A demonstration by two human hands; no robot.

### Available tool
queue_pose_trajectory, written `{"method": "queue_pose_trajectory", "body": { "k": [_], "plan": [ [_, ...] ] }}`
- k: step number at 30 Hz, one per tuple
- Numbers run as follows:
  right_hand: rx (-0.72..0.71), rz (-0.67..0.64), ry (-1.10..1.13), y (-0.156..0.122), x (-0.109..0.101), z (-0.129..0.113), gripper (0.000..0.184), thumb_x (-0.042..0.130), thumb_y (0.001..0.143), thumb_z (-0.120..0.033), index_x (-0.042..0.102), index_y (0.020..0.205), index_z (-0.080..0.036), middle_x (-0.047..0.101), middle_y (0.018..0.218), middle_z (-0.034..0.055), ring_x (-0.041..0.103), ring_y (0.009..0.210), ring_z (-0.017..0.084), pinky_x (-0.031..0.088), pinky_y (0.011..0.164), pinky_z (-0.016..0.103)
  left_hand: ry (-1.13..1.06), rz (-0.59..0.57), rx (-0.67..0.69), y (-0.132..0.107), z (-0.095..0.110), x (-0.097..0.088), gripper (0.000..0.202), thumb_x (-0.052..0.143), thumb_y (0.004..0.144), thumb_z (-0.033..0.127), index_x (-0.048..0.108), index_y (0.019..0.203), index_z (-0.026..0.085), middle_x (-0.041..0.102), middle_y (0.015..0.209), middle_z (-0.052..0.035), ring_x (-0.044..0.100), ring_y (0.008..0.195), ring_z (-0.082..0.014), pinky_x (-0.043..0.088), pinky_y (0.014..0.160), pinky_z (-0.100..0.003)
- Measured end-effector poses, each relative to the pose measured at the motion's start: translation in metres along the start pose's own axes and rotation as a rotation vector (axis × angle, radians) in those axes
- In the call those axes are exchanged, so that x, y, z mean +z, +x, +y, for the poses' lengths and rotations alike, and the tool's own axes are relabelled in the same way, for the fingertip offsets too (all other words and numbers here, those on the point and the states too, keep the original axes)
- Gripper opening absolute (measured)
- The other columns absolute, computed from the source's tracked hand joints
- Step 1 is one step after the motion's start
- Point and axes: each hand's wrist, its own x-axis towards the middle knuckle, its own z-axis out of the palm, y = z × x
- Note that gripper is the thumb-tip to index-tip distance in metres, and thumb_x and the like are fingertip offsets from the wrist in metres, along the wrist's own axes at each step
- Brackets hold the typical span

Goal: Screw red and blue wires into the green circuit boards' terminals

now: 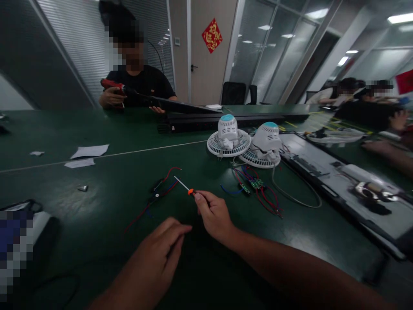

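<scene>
A screwdriver (pixel 182 184) with a thin metal shaft and an orange collar is pinched in my right hand (pixel 215 215), its tip pointing up and left over the table. The fingers hide most of its handle. Lower and to the left, my left hand (pixel 161 252) hangs over the table with index finger and thumb stretched out and apart, and nothing shows between them. Just beyond the screwdriver tip lie red and blue wires (pixel 167 188) with small dark parts. To the right of my right hand are green circuit boards (pixel 257 184) with red and blue leads.
Two white fan housings (pixel 229 135) with blue tops stand behind the boards. At right lies a long open panel (pixel 342 185) with parts inside. Paper scraps (pixel 89 151) are on the left. Across the green table (pixel 106 189), a person holds a red power drill (pixel 112 86).
</scene>
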Motion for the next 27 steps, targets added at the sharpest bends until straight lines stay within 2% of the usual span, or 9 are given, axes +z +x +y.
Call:
{"method": "queue_pose_trajectory", "body": {
  "k": [3, 6, 8, 10, 12, 16, 20, 23, 27],
  "plan": [
    [-0.012, -0.002, -0.008, -0.001, 0.001, 0.002, 0.027, 0.059, 0.094, -0.032, 0.062, 0.117, -0.017, 0.066, 0.115, 0.007, 0.067, 0.092, 0.021, 0.056, 0.077, 0.041, -0.277, -0.058, -0.222, -0.003, 0.006, 0.014, 0.017, 0.062, 0.077, 0.035, 0.075, 0.079, 0.025, 0.073, 0.073, -0.004, 0.069, 0.066, -0.0221, 0.055, 0.061, -0.032],
    [-0.007, 0.001, 0.0, -0.003, 0.003, 0.002, 0.027, 0.059, 0.094, -0.032, 0.062, 0.117, -0.018, 0.066, 0.116, 0.0071, 0.067, 0.092, 0.021, 0.056, 0.077, 0.041, -0.598, 0.055, -0.55, -0.003, 0.004, 0.022, 0.024, 0.07, 0.07, 0.041, 0.074, 0.082, 0.021, 0.069, 0.061, -0.0019, 0.066, 0.057, -0.0202, 0.054, 0.058, -0.031],
    [0.006, 0.008, 0.012, -0.002, 0.001, 0.0, 0.027, 0.059, 0.094, -0.032, 0.062, 0.117, -0.018, 0.065, 0.116, 0.0072, 0.067, 0.093, 0.021, 0.056, 0.077, 0.041, -0.749, 0.148, -0.617, -0.003, -0.002, 0.025, 0.028, 0.073, 0.068, 0.04, 0.072, 0.086, 0.018, 0.07, 0.064, -0.0018, 0.066, 0.062, -0.019, 0.053, 0.063, -0.03],
    [0.027, 0.018, 0.018, 0.002, -0.008, -0.003, 0.029, 0.059, 0.094, -0.032, 0.061, 0.119, -0.018, 0.065, 0.116, 0.0075, 0.067, 0.092, 0.021, 0.056, 0.077, 0.041, -0.796, 0.168, -0.654, -0.004, -0.009, 0.027, 0.031, 0.075, 0.068, 0.038, 0.072, 0.09, 0.016, 0.072, 0.068, -0.0025, 0.066, 0.066, -0.018, 0.053, 0.068, -0.03],
    [0.05, 0.032, 0.011, 0.007, -0.028, -0.008, 0.032, 0.059, 0.094, -0.032, 0.058, 0.123, -0.018, 0.065, 0.117, 0.008, 0.067, 0.092, 0.021, 0.056, 0.075, 0.041, -0.821, 0.196, -0.68, -0.004, -0.016, 0.028, 0.033, 0.076, 0.068, 0.036, 0.071, 0.093, 0.015, 0.073, 0.073, -0.0036, 0.067, 0.068, -0.0178, 0.053, 0.071, -0.031],
    [0.083, 0.066, -0.116, 0.014, -0.088, -0.015, 0.034, 0.06, 0.094, -0.031, 0.057, 0.125, -0.018, 0.063, 0.12, 0.0084, 0.066, 0.095, 0.022, 0.056, 0.078, 0.042, -0.908, 0.252, -0.644, -0.004, -0.023, 0.029, 0.033, 0.077, 0.063, 0.03, 0.071, 0.093, 0.016, 0.074, 0.084, -0.0049, 0.068, 0.076, -0.019, 0.054, 0.074, -0.031],
    [0.194, 0.068, -0.403, 0.014, -0.136, -0.007, 0.032, 0.062, 0.092, -0.03, 0.059, 0.121, -0.018, 0.063, 0.12, 0.0083, 0.066, 0.096, 0.022, 0.055, 0.079, 0.043, -0.884, 0.231, -0.634, -0.001, -0.022, 0.027, 0.03, 0.077, 0.065, 0.032, 0.072, 0.091, 0.018, 0.07, 0.072, -0.0002, 0.065, 0.066, -0.016, 0.052, 0.065, -0.028],
    [0.261, 0.036, -0.605, 0.016, -0.147, 0.005, 0.031, 0.062, 0.092, -0.03, 0.06, 0.12, -0.018, 0.063, 0.121, 0.0082, 0.065, 0.099, 0.023, 0.055, 0.081, 0.044, -0.872, 0.231, -0.637, 0.0, -0.017, 0.023, 0.027, 0.078, 0.063, 0.033, 0.074, 0.086, 0.019, 0.068, 0.065, 0.001, 0.063, 0.06, -0.0153, 0.052, 0.061, -0.028],
    [0.27, -0.064, -0.711, 0.024, -0.141, 0.008, 0.03, 0.061, 0.093, -0.03, 0.06, 0.121, -0.019, 0.063, 0.122, 0.0084, 0.065, 0.099, 0.023, 0.054, 0.082, 0.044, -0.933, 0.194, -0.614, -0.001, -0.012, 0.02, 0.028, 0.078, 0.062, 0.03, 0.077, 0.087, 0.019, 0.07, 0.065, -0.001, 0.064, 0.06, -0.0162, 0.054, 0.063, -0.031]
  ]
}}
